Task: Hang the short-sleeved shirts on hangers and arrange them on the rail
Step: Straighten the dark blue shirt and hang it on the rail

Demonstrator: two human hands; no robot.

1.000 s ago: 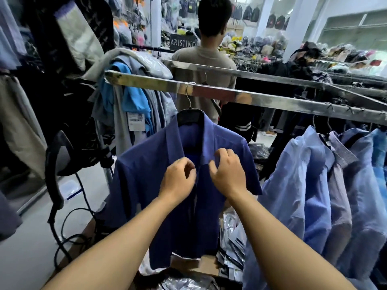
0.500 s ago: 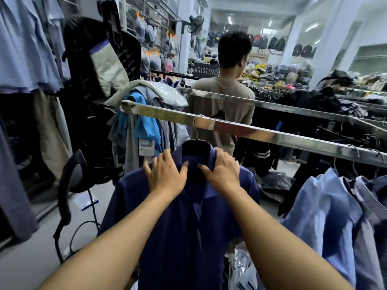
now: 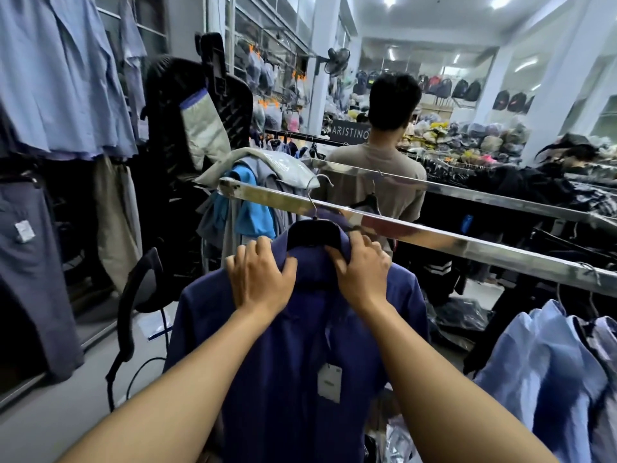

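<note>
A dark blue shirt (image 3: 300,362) of soft cloth sits on a black hanger (image 3: 314,233). The thin wire hook (image 3: 314,195) curves up in front of the shiny flat metal rail (image 3: 434,233); whether it rests on the rail is hard to tell. The left hand (image 3: 258,275) and right hand (image 3: 362,270) both pinch the collar at the hanger's shoulders. A white tag (image 3: 329,382) dangles below. Light blue shirts (image 3: 551,372) hang at the right, cut off by the edge.

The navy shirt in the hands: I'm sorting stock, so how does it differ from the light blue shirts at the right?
The navy shirt is dark; the light blue shirts are pale. Both hands, left and right, grip the navy shirt's collar; nobody touches the light blue shirts. A white tag shows on the navy shirt, none on the light blue shirts. Both are on hangers.
</note>
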